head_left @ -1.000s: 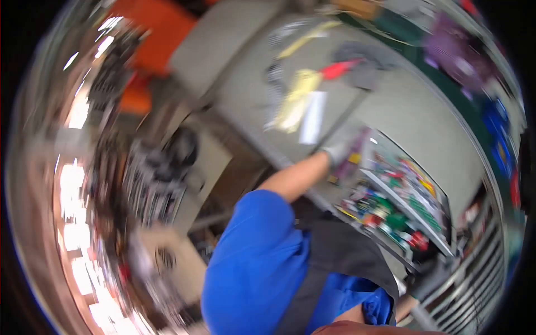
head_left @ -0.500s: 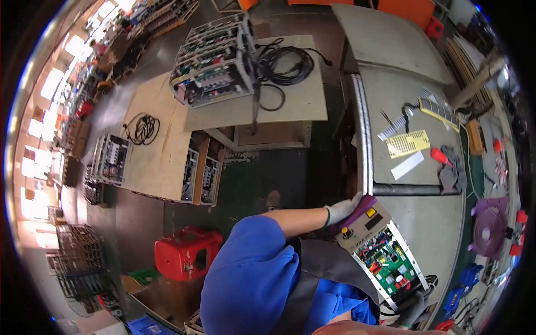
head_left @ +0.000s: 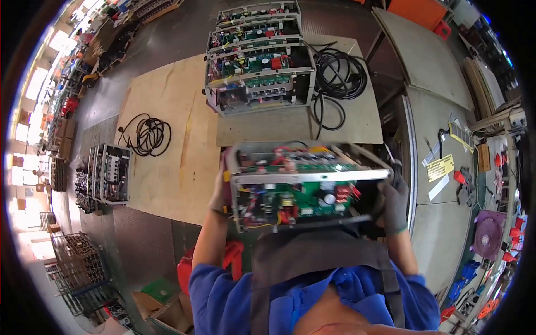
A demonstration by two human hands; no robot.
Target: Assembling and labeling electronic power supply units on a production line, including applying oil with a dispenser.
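Observation:
Held level in front of my body is an uncovered electronic machine chassis (head_left: 312,195), a metal frame with green circuit boards and coloured wires showing. My left hand (head_left: 219,192) grips its left end, by the purple-edged panel; most of the fingers are hidden behind it. At the opposite end, my right hand (head_left: 395,204), in a grey glove, closes around the frame's edge. Just beyond stand several similar open chassis (head_left: 259,70) in a row on a wooden tabletop (head_left: 268,129). A coiled black cable (head_left: 340,75) lies to the right of that row.
Another cable coil (head_left: 148,137) lies on the left part of the wooden table, with more chassis (head_left: 110,173) past its left edge. To my right runs a grey workbench (head_left: 441,223) with a yellow perforated sheet (head_left: 440,168). A red stool (head_left: 231,259) stands low on the left.
My body has turned left from the grey workbench toward the wooden table. The chassis has come from tilted at my right to level in front of me, held at both ends.

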